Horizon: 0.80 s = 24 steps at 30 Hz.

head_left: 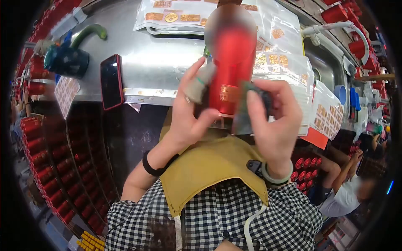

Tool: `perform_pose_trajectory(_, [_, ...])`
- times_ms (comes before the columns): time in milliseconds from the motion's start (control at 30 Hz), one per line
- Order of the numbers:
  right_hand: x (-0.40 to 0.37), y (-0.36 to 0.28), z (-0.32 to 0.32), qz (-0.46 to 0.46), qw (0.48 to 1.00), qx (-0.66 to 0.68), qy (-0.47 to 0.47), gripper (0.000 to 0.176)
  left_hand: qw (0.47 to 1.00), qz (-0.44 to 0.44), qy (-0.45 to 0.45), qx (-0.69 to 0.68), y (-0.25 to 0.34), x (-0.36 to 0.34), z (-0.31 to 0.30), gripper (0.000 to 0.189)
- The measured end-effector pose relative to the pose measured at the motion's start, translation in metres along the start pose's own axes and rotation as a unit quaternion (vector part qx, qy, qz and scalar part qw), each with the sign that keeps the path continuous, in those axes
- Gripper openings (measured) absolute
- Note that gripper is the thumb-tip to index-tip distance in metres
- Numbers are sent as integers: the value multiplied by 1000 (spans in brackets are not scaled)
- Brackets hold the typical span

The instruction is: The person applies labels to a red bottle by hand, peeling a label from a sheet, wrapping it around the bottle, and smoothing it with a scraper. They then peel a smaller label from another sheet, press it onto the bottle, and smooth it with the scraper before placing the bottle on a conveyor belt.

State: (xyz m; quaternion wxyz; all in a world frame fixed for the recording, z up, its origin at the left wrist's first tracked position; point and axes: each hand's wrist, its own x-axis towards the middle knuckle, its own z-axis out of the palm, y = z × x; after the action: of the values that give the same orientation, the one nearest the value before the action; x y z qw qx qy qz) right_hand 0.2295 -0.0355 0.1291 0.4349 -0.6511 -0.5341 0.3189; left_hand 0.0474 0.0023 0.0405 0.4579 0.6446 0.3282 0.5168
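Two grips work one red can (pixel 231 62), held between them above the desk (pixel 155 62): left grip (pixel 188 115) clasps its side, right grip (pixel 274 125) is clenched on a dark pad (pixel 250 104) against its base. Phone (pixel 111 81) lies left of them.

A can (pixel 231 62) is held upright between the left hand (pixel 190 113) and the right hand (pixel 274 121), before the table (pixel 155 62). On the table, a phone (pixel 112 81) is laid left of the can, with a mug (pixel 67 60) farther left and label sheets (pixel 176 14) behind. A sink (pixel 326 62) is set at the far right.
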Motion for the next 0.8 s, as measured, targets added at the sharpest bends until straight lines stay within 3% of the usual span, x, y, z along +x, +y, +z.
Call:
perform_pose_trajectory(67, [6,-2,-8,-6,996,61,65,17,955,99,-80,270,6,-5,2,72])
perform_pose_trajectory(100, [8,2,-12,-6,996,61,65,17,936,123,-44,326,4,-8,12,69])
perform_pose_trajectory(467, [3,31,-32,16,994,88,61,18,956,147,33,254,-15,-18,16,61])
perform_pose_trajectory(733, [4,35,-31,16,993,103,64,25,913,152,-3,379,-2,-15,24,70])
perform_pose_trajectory(800, [6,39,-30,-4,992,108,72,29,925,131,10,357,-1,-13,23,71])
